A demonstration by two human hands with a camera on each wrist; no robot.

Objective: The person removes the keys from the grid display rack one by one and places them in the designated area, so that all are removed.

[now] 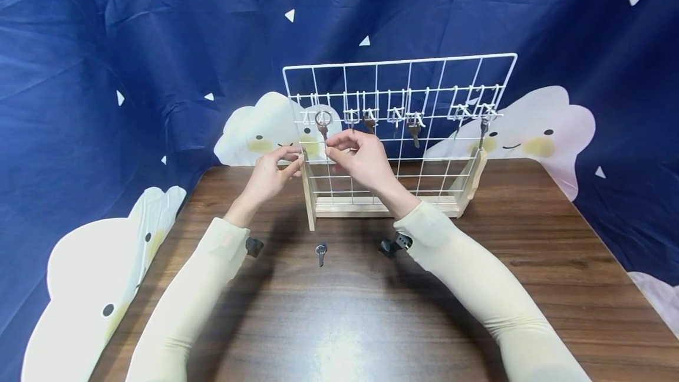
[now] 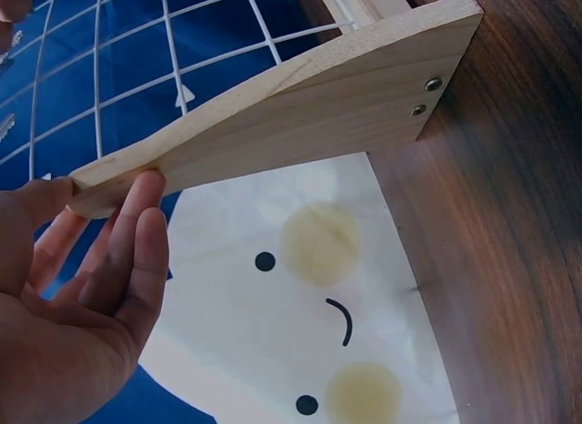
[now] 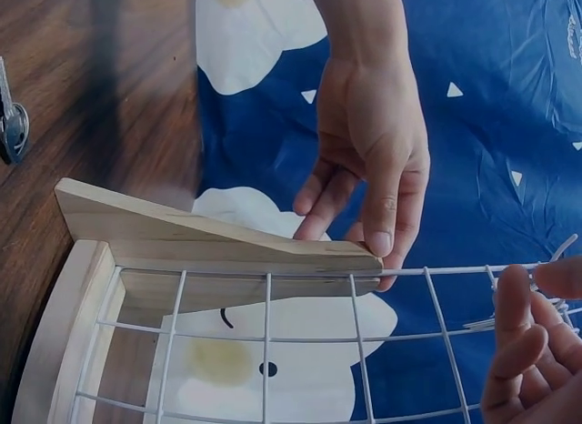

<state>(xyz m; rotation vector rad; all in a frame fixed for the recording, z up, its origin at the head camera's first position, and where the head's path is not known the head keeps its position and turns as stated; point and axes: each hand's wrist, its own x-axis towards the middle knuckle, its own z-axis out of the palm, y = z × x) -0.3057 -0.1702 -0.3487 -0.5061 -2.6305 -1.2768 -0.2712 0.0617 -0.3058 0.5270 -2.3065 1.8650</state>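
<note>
My left hand [image 1: 270,175] pinches the upper end of the wooden side piece [image 2: 273,124] of a white wire grid rack [image 1: 400,62], thumb on one side and fingers on the other. At the rack's left end, a key [image 1: 322,129] on a round ring hangs at a white hook. Around the lower part of that key, my right hand [image 1: 363,158] has its thumb and forefinger closed; the blade's tip is hidden by them. In the right wrist view, this hand [image 3: 536,351] shows at the right edge. Another key [image 1: 320,254] with a ring lies on the table before the rack.
Several more keys hang along the hook row, among them a brown one [image 1: 414,132] and a dark one [image 1: 484,128] at the right end. The rack stands toward the back of the brown wooden table [image 1: 451,323]. A blue cloth [image 1: 212,34] with clouds hangs behind.
</note>
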